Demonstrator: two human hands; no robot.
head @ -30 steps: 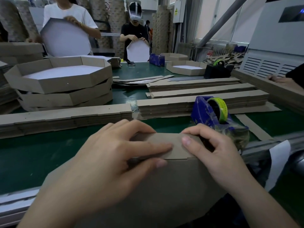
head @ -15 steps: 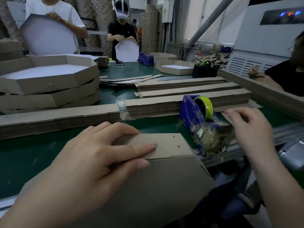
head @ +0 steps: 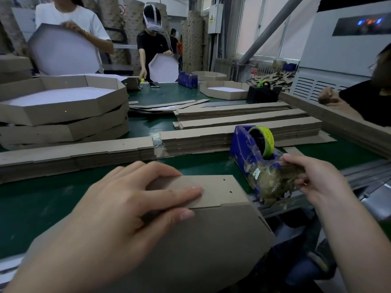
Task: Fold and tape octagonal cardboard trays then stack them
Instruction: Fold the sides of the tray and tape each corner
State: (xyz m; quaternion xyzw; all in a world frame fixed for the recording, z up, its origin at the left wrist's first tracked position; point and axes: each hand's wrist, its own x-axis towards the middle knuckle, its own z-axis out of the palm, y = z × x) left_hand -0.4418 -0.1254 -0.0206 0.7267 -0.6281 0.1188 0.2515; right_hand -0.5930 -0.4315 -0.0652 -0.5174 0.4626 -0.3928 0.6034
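Two hands are seen at the near edge of the green bench [head: 42, 197]. The cardboard tray [head: 211, 240] lies there, and its folded flap is pressed down by the left hand [head: 127, 208], fingers straight and flat. The loose tape [head: 268, 176] at the blue tape dispenser [head: 243, 144] is pinched by the curled right hand [head: 317, 178]. Finished trays [head: 63, 115] are stacked at far left.

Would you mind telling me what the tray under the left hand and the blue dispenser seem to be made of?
Tray: brown cardboard, matte, with raw cut edges and small punched holes. Dispenser: probably hard plastic, glossy blue where light catches it, its front covered in crumpled clear tape, which the right hand pinches.
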